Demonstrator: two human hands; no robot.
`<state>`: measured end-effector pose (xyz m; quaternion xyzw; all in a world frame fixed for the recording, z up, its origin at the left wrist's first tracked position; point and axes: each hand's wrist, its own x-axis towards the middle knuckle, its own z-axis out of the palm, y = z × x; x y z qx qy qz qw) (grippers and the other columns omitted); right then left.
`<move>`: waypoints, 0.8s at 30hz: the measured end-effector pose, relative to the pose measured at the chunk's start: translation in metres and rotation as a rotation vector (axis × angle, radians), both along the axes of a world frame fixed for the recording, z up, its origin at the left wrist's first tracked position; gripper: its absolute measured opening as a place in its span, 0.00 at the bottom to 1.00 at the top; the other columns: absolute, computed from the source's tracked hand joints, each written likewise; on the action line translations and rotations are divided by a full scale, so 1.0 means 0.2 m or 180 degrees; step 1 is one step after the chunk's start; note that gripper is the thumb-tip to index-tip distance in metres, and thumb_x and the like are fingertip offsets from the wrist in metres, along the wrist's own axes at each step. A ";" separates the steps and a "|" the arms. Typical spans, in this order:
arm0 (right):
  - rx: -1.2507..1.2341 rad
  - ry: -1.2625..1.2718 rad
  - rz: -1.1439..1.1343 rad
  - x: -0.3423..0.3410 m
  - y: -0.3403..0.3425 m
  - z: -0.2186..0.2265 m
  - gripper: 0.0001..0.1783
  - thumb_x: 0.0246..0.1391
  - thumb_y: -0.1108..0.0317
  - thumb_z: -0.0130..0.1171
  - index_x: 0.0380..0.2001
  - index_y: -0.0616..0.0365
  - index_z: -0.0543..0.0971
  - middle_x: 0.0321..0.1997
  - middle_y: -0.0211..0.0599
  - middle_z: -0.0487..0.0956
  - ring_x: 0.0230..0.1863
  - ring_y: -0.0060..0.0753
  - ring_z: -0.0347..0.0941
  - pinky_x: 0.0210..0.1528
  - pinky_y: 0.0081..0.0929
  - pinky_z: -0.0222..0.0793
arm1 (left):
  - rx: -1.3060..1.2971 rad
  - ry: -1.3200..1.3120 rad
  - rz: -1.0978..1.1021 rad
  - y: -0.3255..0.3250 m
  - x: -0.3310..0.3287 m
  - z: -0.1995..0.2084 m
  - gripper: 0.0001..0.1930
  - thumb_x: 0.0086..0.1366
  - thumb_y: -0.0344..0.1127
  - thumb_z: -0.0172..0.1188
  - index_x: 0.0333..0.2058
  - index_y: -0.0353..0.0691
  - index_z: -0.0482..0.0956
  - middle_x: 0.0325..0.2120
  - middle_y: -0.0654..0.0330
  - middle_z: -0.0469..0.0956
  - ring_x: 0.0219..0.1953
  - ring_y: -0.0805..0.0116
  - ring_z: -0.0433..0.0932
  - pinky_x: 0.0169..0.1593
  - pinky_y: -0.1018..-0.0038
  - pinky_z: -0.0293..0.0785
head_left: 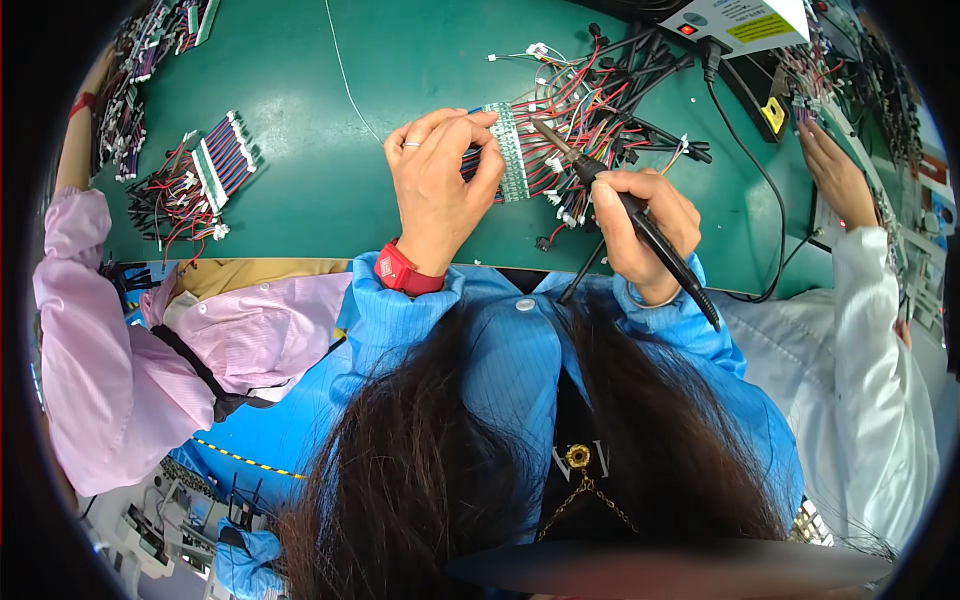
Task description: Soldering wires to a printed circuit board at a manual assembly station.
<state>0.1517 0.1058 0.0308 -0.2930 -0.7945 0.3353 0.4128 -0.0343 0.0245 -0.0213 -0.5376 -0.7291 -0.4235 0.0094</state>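
Note:
My right hand (648,228) grips a soldering iron (650,235) like a pen. Its tip points at the right edge of a green circuit board strip (513,160); whether it touches cannot be made out. My left hand (440,180) is closed in a pinch at the left side of that strip. A thin solder wire (343,75) runs from the far side of the table into this hand; its end is hidden by the fingers. Red, black and white wire leads (590,110) with small connectors and black sleeves fan out from the board to the right.
On the left of the green table (280,60) lies another wired board strip (213,172). A white box (735,25) with a lit red switch stands far right, its black cord (765,180) curving nearby. Co-workers' arms reach in from the left (75,140) and right (835,175), beside more wire bundles.

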 end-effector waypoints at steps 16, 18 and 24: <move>-0.0908 -0.0242 -0.0117 -0.01 -0.02 0.01 0.05 0.48 0.76 0.69 0.30 0.64 0.83 0.21 0.36 0.81 0.21 0.21 0.76 0.23 0.20 0.68 | -0.0178 -0.0090 -0.0040 -0.01 0.00 0.01 0.03 0.56 0.30 0.63 0.27 0.44 0.76 0.38 0.69 0.86 0.50 0.66 0.78 0.59 0.62 0.59; -0.0919 -0.0208 -0.0114 -0.02 -0.02 0.02 0.05 0.48 0.76 0.68 0.29 0.64 0.83 0.21 0.35 0.81 0.20 0.21 0.75 0.22 0.20 0.68 | -0.0167 -0.0084 -0.0033 0.00 0.00 0.01 0.03 0.56 0.30 0.63 0.27 0.44 0.76 0.38 0.69 0.86 0.50 0.66 0.78 0.59 0.62 0.59; -0.0910 -0.0167 -0.0096 -0.02 -0.01 0.00 0.05 0.48 0.77 0.68 0.30 0.64 0.83 0.22 0.35 0.81 0.20 0.19 0.75 0.22 0.20 0.67 | -0.0170 -0.0093 -0.0014 0.00 0.00 0.02 0.03 0.56 0.30 0.63 0.27 0.44 0.77 0.38 0.69 0.86 0.50 0.66 0.78 0.59 0.62 0.59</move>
